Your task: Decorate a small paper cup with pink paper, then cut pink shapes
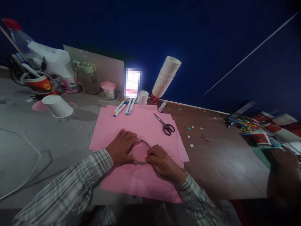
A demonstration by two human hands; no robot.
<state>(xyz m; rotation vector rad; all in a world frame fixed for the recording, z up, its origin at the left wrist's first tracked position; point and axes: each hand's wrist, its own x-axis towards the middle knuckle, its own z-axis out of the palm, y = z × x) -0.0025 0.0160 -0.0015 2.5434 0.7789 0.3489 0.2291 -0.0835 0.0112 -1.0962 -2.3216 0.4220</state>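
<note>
A thin grey ring (141, 163) lies flat on sheets of pink paper (141, 185). My left hand (122, 147) rests on the paper with thumb and fingers spread, touching the ring's left side. At the ring's right edge, my right hand (162, 161) has its fingers bent and pressed together; what is between the fingertips is hidden. Scissors with black handles (167, 128) lie on the paper to the upper right. Several markers (124, 107) lie at the paper's far edge.
A tall leaning stack of paper cups (166, 78) stands by the blue wall. A white cup (57, 106), a jar (88, 77) and a pen cup (39, 83) are at left. Another person's hand (285, 160) is at right, near jumbled supplies.
</note>
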